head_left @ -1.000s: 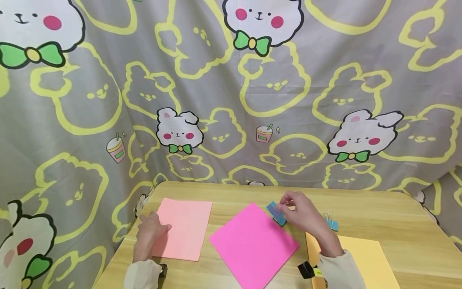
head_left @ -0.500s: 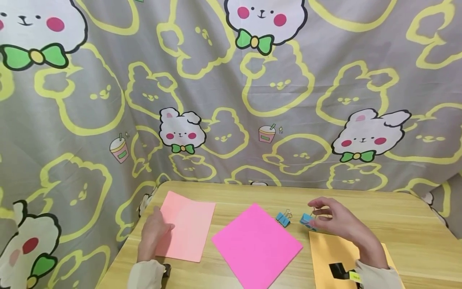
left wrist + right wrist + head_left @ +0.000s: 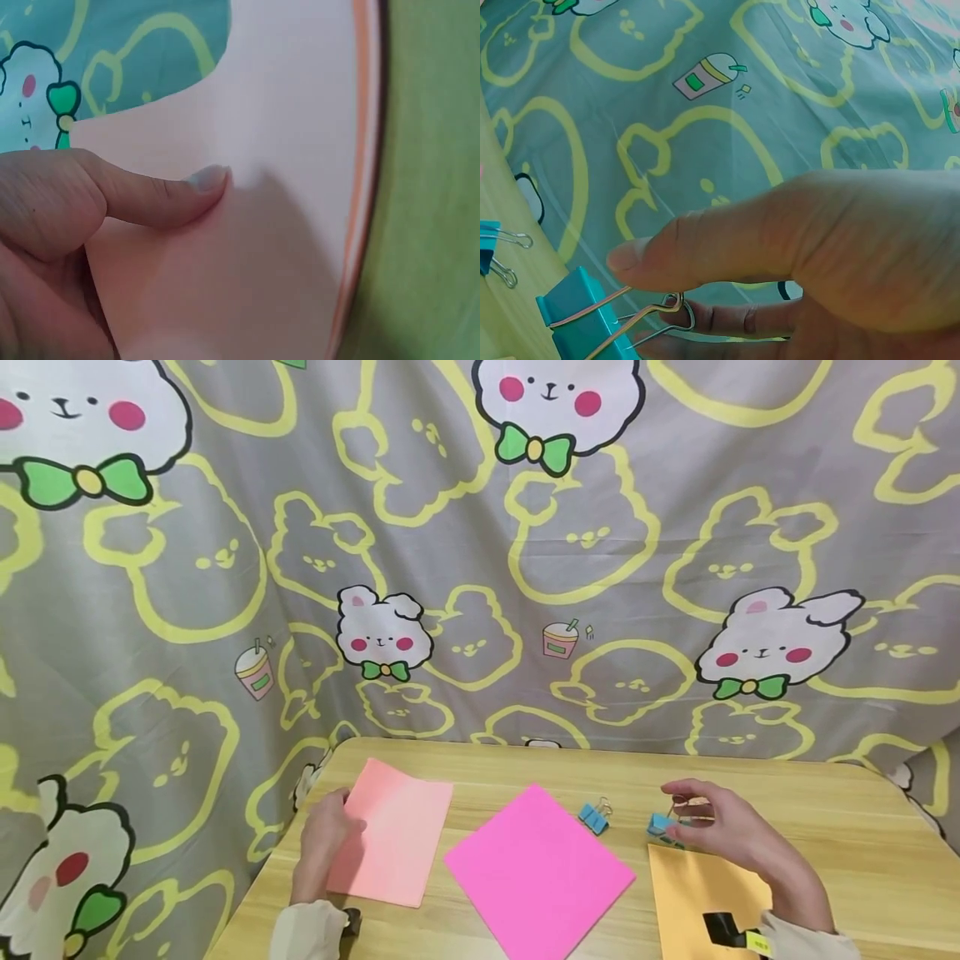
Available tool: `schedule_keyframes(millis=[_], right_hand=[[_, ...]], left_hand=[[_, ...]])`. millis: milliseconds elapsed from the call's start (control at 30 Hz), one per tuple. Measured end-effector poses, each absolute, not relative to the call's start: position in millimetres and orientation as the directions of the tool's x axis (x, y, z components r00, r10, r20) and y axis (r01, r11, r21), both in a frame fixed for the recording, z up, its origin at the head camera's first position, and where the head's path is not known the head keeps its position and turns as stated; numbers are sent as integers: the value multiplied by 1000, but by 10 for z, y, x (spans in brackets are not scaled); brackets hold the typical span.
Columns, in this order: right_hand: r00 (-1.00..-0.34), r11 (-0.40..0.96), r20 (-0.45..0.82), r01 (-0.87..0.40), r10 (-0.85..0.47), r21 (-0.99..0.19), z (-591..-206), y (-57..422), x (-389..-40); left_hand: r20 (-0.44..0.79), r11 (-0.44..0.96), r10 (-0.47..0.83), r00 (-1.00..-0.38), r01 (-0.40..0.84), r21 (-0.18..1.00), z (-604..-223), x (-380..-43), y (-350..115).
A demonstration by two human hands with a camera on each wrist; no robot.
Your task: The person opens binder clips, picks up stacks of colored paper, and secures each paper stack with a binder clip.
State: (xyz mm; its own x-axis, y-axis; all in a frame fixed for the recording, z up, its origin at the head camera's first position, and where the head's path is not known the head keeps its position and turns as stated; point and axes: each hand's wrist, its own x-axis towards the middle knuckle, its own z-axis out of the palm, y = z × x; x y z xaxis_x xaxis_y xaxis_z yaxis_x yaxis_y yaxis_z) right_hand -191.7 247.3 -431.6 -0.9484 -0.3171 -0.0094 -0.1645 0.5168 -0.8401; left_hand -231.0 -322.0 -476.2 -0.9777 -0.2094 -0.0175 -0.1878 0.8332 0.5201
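Observation:
At the left in the head view, my left hand [image 3: 326,831] grips the left edge of a light pink paper stack [image 3: 397,843]. Its thumb lies on top of the sheets in the left wrist view, and the paper [image 3: 292,90] bends upward there; the other fingers are mostly hidden. On the right side, my right hand [image 3: 727,827] holds a blue binder clip [image 3: 585,311] by its wire handles, thumb on one side and fingers on the other. A second blue binder clip [image 3: 594,817] lies by the upper right edge of a magenta paper stack [image 3: 540,872].
Yellow-orange paper [image 3: 705,893] lies beneath the right forearm. The wooden table [image 3: 480,768] ends at a grey patterned curtain [image 3: 465,527] behind and to the left.
My right hand has left one binder clip beside the magenta paper and moved right to another clip. The far left corner of the light pink paper has risen in my left hand.

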Motion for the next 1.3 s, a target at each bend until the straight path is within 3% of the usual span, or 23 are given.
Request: schedule_keyframes(millis=[167,367,833,1067,1300], right_hand=[[-952,539,-8,-166,-306,-826,-4307,2493,-1911],[-947,539,-19,-165,-319,-826,-4314,2501,-1930],[-971,598,37,-176,-238,-782,-4362,2536,-1887],[-980,645,68,-175,-188,-744,-4392,2531,-1899],[-984,671,87,-169,-155,-722,-4397,2515,-1907]], left_hand=[[13,830,-156,-988,-124,544,-4782,-2339,-3224],[23,751,-128,-992,-82,655,-4784,-2326,-3238],[25,445,-285,-958,-109,889,-4539,-2281,-3221],[63,351,-348,-935,-68,934,-4530,-2284,-3214],[76,278,-327,-942,-19,960,-4673,-2359,-3246]])
